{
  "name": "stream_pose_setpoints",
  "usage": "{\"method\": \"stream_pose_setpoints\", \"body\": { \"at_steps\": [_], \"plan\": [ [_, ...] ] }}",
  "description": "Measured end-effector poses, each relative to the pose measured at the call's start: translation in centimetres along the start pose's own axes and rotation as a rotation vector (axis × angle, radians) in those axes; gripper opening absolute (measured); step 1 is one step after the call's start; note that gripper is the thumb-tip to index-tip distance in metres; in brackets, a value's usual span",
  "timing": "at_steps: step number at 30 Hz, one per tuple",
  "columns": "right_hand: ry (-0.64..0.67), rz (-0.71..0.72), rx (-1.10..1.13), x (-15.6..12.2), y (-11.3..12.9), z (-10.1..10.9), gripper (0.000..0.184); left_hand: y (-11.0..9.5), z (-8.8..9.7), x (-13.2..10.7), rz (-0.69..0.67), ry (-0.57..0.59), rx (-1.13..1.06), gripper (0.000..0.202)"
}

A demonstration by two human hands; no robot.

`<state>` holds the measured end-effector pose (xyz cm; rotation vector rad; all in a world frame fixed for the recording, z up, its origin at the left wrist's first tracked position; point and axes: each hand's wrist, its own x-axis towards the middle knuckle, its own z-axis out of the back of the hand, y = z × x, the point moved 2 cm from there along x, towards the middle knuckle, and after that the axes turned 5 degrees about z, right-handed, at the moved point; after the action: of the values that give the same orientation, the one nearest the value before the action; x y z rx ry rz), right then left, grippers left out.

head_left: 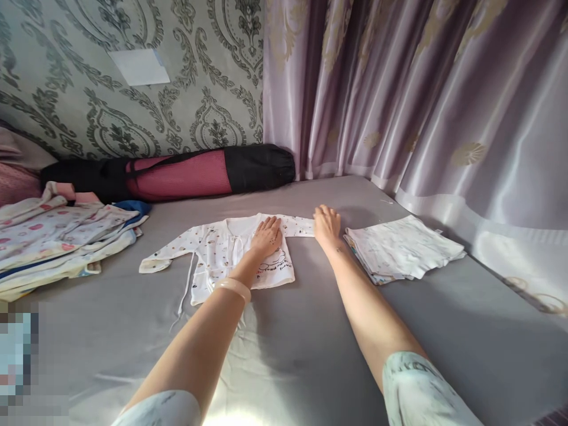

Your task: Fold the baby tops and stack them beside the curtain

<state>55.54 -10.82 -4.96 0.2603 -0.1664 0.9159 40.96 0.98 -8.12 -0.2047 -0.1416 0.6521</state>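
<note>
A small white baby shirt (213,248) with a scattered print and tie strings lies spread on the grey sheet. Its left sleeve reaches out over the sheet with a turned cuff. My left hand (267,235) rests flat on the chest of the shirt, fingers stretched out, a pale bangle on the wrist. At the end of the other sleeve, my right hand (327,225) has its fingers curled down around the cuff, which the hand hides.
To the right lies a stack of folded white cloths (403,248). Piled baby clothes (62,236) are at the left. A black and pink rolled bag (177,174) lies along the patterned wall, and purple curtains (399,100) hang beside the grey bed (302,355).
</note>
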Motion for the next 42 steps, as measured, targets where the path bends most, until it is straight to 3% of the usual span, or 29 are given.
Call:
{"method": "stream_pose_setpoints", "body": {
  "at_steps": [4, 8, 14, 23, 30, 33, 36, 39, 42],
  "plan": [
    [0.195, 0.338, 0.217, -0.6, 5.0, -1.3, 0.056, 0.1, 0.0, 0.1, -0.01, 0.007, 0.011, 0.055],
    [0.356, 0.303, 0.29, -1.0, 7.0, -2.9, 0.067, 0.2, -0.1, 0.1, -0.016, 0.047, 0.017, 0.057],
    [0.384, 0.135, 0.189, -1.2, 5.1, -3.0, 0.071, 0.3, -0.3, 0.3, 0.012, 0.02, -0.006, 0.056],
    [0.356, -0.144, 0.021, -1.7, 1.6, -1.8, 0.064, 0.1, -0.2, 0.2, 0.009, 0.028, -0.005, 0.057],
    [0.341, -0.162, -0.05, -1.8, 0.6, -1.6, 0.062, 0.3, 0.4, 0.5, 0.006, 0.073, -0.091, 0.054],
    [0.292, -0.093, -0.09, -1.7, 1.2, -1.3, 0.059, 1.5, 1.8, -0.6, -0.002, 0.045, -0.173, 0.053],
    [0.213, 0.134, -0.056, -1.5, 3.6, -1.0, 0.058, 3.8, 3.9, -2.9, -0.016, -0.017, -0.234, 0.05],
    [0.281, 0.346, 0.05, -1.5, 7.3, -1.3, 0.062, 7.0, 6.2, -5.4, 0.029, -0.092, -0.305, 0.046],
    [0.377, 0.404, 0.093, -1.3, 10.1, -2.0, 0.067, 10.8, 8.3, -7.7, 0.183, -0.187, -0.348, 0.044]
  ]
}}
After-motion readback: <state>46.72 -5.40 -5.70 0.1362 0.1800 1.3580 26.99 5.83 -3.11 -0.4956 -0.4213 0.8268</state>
